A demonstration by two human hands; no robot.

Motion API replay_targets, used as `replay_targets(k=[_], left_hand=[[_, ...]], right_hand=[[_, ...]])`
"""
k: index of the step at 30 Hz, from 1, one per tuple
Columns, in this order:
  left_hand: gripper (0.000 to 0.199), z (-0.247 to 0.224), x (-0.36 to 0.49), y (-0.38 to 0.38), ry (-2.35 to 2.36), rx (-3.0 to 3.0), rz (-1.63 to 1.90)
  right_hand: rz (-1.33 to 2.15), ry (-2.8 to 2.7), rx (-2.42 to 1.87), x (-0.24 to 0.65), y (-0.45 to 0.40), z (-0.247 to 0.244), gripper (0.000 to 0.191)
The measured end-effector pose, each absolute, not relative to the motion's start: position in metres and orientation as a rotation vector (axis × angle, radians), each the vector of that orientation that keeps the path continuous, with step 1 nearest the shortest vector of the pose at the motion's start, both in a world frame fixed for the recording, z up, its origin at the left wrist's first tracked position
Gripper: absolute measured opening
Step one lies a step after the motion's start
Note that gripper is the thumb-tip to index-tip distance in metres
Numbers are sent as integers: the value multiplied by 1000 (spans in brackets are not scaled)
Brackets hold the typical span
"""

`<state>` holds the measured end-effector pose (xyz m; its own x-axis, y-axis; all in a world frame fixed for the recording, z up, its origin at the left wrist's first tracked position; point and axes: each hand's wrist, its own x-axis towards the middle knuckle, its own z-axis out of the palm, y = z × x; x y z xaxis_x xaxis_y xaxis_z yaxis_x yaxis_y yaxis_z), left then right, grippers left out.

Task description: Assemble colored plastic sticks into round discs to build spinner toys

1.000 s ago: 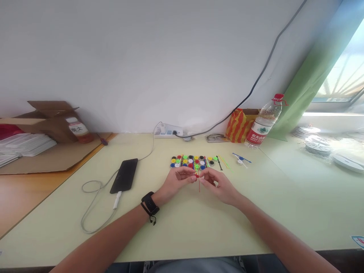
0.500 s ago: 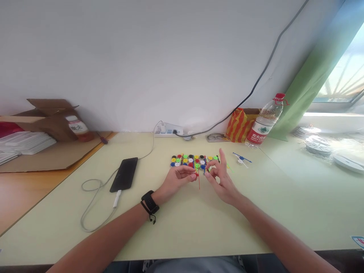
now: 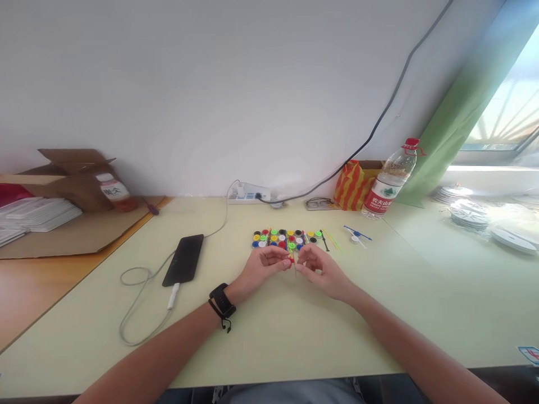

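Observation:
My left hand (image 3: 269,264) is closed, thumb and fingertips pinching a small red plastic piece (image 3: 291,259) with a thin stick (image 3: 295,270) pointing down from it. Just to the right, my right hand (image 3: 322,270) is closed in a pinch, its fingertips right beside that stick. Whatever sits between the right fingertips is too small to make out. Behind both hands lie rows of small round discs (image 3: 274,238) in red, yellow, green, blue, black and white, with thin coloured sticks between the groups. My fingers cover part of the front row.
Loose sticks, including a black stick (image 3: 324,240), and a white disc (image 3: 355,239) lie to the right. A phone (image 3: 183,260) on a cable lies left. Farther back stand a power strip (image 3: 248,193), a striped bag (image 3: 353,185), a water bottle (image 3: 387,182) and a cardboard box (image 3: 76,179).
My right hand has moved left to the red piece, and its raised index finger has curled down. The black stick and green discs behind it now show. My left hand stays almost in place.

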<state>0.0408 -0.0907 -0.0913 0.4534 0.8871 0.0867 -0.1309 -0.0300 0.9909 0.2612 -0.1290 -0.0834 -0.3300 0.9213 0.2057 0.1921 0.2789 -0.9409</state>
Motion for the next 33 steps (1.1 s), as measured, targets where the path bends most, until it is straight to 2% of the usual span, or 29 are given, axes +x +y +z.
replay_targets(k=[6, 12, 14, 16, 19, 20, 22, 26, 27, 30, 33], left_hand=[[31, -91, 41, -90, 724, 1356, 950], [34, -91, 41, -91, 752, 1345, 953], [34, -91, 41, -91, 755, 1342, 963], [34, -91, 41, -91, 763, 1340, 972], [35, -90, 42, -91, 781, 1343, 982], [35, -90, 42, -90, 784, 1342, 983], [35, -90, 42, -90, 781, 1338, 981], [36, -90, 42, -90, 774, 1334, 973], [36, -89, 42, -90, 773, 1335, 969], [36, -89, 42, -91, 759, 1340, 958], [35, -90, 42, -91, 737, 1350, 960]], right_hand=[[1070, -1774, -1054, 262, -132, -84, 31], [1007, -1715, -1023, 262, -130, -87, 61], [998, -1666, -1008, 263, -131, -86, 54], [1030, -1689, -975, 265, -131, -83, 30], [1167, -1806, -912, 269, -130, -80, 62], [1183, -1831, -901, 269, -129, -80, 66], [1119, -1835, -927, 270, -128, -81, 62], [995, -1732, -1026, 265, -127, -84, 28], [989, -1713, -1039, 264, -127, -85, 25], [975, -1779, -1060, 262, -129, -86, 37], [964, -1877, -1059, 261, -130, -88, 38]])
